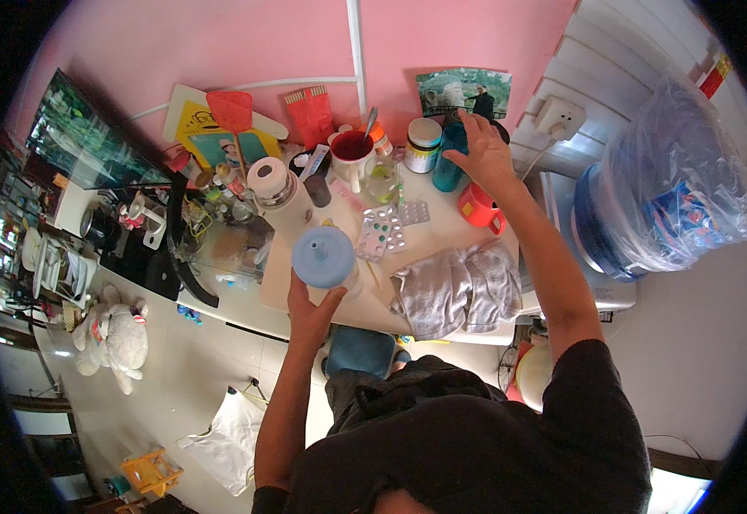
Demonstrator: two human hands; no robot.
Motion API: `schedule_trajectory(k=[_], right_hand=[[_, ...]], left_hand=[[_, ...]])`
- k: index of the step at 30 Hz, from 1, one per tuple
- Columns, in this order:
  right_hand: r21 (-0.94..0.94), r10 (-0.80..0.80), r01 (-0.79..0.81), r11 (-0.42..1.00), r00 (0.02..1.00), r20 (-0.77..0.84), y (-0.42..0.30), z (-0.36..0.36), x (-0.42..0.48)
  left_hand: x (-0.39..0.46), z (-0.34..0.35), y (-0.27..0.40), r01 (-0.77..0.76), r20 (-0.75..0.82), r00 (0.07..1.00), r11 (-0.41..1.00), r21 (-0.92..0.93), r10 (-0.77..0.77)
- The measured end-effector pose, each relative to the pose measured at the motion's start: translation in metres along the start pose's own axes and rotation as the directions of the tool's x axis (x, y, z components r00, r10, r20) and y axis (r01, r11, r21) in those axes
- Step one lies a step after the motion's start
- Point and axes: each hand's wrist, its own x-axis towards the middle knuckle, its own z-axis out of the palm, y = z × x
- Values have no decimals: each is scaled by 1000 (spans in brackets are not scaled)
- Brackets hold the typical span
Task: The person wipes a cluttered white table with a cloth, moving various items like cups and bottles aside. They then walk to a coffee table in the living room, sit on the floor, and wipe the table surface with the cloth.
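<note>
My left hand (309, 315) grips a cup with a pale blue domed lid (323, 257) at the front left of the white tabletop (348, 315). At the back right, my right hand (484, 151) is at a teal bottle (449, 173), thumb and fingers apart; whether they press on it I cannot tell. Left of that bottle is a white-lidded jar (423, 144). A red mug (479, 207) sits below my right wrist. Between my hands lie blister packs of pills (380, 231), a glass with green contents (382, 183) and a folded greyish cloth (460, 289).
A large white flask (274, 193) and a red-rimmed mug with a spoon (352, 154) stand behind the lidded cup. Right of the table is a plastic-wrapped water jug (662, 193). A television (94, 135) stands at left; a dark stool (360, 352) is below the front edge.
</note>
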Motion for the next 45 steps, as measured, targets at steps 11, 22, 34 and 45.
schedule_trajectory(k=[11, 22, 34, 45], right_hand=[[387, -51, -5, 922, 990, 134, -77, 14, -46], [512, -29, -88, 855, 976, 216, -100, 60, -42], [420, -73, 66, 905, 997, 0, -81, 50, -74], [341, 145, -115, 933, 988, -62, -74, 43, -64]], left_hand=[[-1, 0, 2, 10, -11, 1000, 999, -45, -10], [-3, -1, 7, 0, -5, 1000, 999, 40, 0], [-2, -3, 8, -6, 0, 1000, 996, 87, 6], [-3, -1, 2, -41, -3, 999, 999, -1, 41]])
